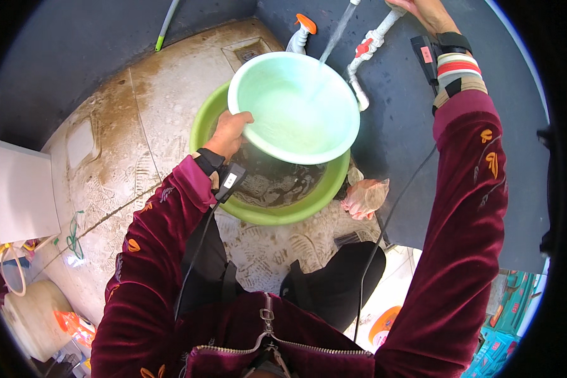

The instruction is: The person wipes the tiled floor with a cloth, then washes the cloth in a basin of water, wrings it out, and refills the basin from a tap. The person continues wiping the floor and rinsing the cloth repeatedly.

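Note:
A pale mint plastic basin (296,148) is tilted over a larger green tub (203,123). My left hand (229,133) is closed on the basin's left rim, with the thumb on the inner side. A stream of water (338,33) falls from a spout at the upper edge into the basin, where some water has gathered. Dark, murky water (274,179) fills the green tub below. My right hand (425,12) is at the top end of a white water pipe (384,28), its fingers closed around it; the frame's edge cuts part of it off.
Behind the basin stand a spray bottle (299,38) with an orange head and a floor drain (249,51). A red valve handle (363,48) sits on the pipe. A crumpled plastic bag (365,198) lies right of the tub. Cables hang from both wrists. The tiled floor (120,151) is dirty.

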`<state>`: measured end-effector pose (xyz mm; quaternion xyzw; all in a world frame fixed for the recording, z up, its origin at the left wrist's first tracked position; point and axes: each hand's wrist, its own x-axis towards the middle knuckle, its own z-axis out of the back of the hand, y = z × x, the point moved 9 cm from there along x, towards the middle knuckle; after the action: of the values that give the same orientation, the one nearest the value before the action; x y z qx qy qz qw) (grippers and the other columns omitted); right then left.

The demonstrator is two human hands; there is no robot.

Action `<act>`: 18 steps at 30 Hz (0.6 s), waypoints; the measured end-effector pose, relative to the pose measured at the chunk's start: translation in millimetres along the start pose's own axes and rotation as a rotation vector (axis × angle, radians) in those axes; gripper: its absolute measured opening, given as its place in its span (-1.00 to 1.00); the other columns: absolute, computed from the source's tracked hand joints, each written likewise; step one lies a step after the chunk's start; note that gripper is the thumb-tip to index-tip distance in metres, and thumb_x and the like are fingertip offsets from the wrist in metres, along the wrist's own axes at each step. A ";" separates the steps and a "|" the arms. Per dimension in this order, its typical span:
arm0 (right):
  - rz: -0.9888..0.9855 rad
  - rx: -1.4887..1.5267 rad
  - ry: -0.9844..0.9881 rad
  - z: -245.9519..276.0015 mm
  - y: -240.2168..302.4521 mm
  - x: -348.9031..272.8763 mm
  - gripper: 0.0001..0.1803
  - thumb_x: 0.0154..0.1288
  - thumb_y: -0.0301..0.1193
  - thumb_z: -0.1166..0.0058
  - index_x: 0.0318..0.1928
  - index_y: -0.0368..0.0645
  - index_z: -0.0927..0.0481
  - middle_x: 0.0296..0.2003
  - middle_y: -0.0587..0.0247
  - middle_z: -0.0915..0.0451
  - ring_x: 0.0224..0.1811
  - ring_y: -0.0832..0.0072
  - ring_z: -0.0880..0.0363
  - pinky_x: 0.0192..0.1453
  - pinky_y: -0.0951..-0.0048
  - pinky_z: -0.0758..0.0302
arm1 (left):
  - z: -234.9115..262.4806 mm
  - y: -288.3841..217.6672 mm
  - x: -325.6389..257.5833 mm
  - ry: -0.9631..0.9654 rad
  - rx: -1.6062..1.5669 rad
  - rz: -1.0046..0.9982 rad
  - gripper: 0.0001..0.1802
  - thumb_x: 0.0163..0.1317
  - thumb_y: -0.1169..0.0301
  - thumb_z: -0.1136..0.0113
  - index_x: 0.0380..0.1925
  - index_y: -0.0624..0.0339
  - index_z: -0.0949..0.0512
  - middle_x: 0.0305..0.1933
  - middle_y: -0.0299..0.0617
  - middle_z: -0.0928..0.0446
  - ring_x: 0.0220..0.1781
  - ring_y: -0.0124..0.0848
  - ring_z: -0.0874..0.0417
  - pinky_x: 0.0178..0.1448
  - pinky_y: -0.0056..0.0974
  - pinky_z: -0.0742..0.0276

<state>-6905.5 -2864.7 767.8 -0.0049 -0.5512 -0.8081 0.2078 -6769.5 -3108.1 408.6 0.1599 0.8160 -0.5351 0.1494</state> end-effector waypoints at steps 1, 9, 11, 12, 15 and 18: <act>0.036 -0.053 0.042 -3.1 2.3 0.8 -0.83 0.33 -0.38 0.11 -0.24 -0.21 -0.50 -0.37 0.33 -0.50 -0.33 0.57 -0.53 -0.19 0.59 -0.54 | -1.7 2.0 0.0 0.009 -0.028 0.018 -0.49 0.08 0.52 -0.01 0.05 0.55 -0.22 -0.10 0.09 -0.43 -0.19 -0.15 -0.59 -0.23 -0.13 -0.62; -0.013 -0.068 0.047 -4.2 0.5 1.1 -0.79 0.34 -0.31 0.11 -0.20 -0.16 -0.52 -0.36 0.36 -0.52 -0.35 0.60 -0.53 -0.25 0.59 -0.55 | -12.0 -6.4 -9.6 0.003 0.002 0.006 -0.51 0.09 0.54 0.00 0.04 0.56 -0.22 -0.08 0.11 -0.42 -0.20 -0.14 -0.59 -0.20 -0.12 -0.64; -0.027 -0.074 0.002 -2.9 -0.2 -0.9 -0.78 0.34 -0.30 0.12 -0.18 -0.14 -0.51 -0.35 0.36 -0.52 -0.34 0.59 -0.53 -0.25 0.58 -0.56 | -12.0 -6.9 -11.3 -0.002 -0.007 0.010 -0.51 0.09 0.54 -0.01 0.04 0.56 -0.22 -0.08 0.12 -0.42 -0.20 -0.14 -0.59 -0.19 -0.11 -0.64; -0.034 -0.077 -0.019 -2.6 -1.6 -2.0 -0.78 0.34 -0.30 0.12 -0.17 -0.14 -0.51 -0.34 0.36 -0.52 -0.33 0.59 -0.53 -0.25 0.58 -0.56 | -12.7 -6.1 -11.8 0.006 0.001 0.016 -0.51 0.09 0.55 -0.01 0.04 0.57 -0.22 -0.07 0.12 -0.41 -0.19 -0.13 -0.59 -0.18 -0.11 -0.65; -0.020 -0.027 -0.050 -5.1 -5.6 -3.3 -0.78 0.33 -0.27 0.10 -0.15 -0.10 -0.50 -0.34 0.37 -0.51 -0.33 0.61 -0.53 -0.28 0.59 -0.55 | -13.5 -4.0 -11.4 0.015 -0.011 0.007 -0.51 0.09 0.55 -0.01 0.04 0.57 -0.21 -0.06 0.13 -0.41 -0.17 -0.10 -0.60 -0.15 -0.09 -0.65; -0.060 -0.050 -0.135 -0.5 -13.2 -3.2 -0.77 0.32 -0.24 0.08 -0.15 -0.07 -0.49 -0.34 0.39 -0.50 -0.33 0.63 -0.52 -0.30 0.60 -0.54 | -13.8 1.6 -8.6 0.024 -0.043 0.011 -0.50 0.09 0.56 -0.01 0.04 0.57 -0.20 -0.06 0.13 -0.41 -0.16 -0.08 -0.59 -0.14 -0.07 -0.65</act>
<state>-6907.0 -2860.0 755.1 -0.0477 -0.5433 -0.8254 0.1456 -6762.0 -3095.7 416.2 0.1674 0.8281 -0.5147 0.1458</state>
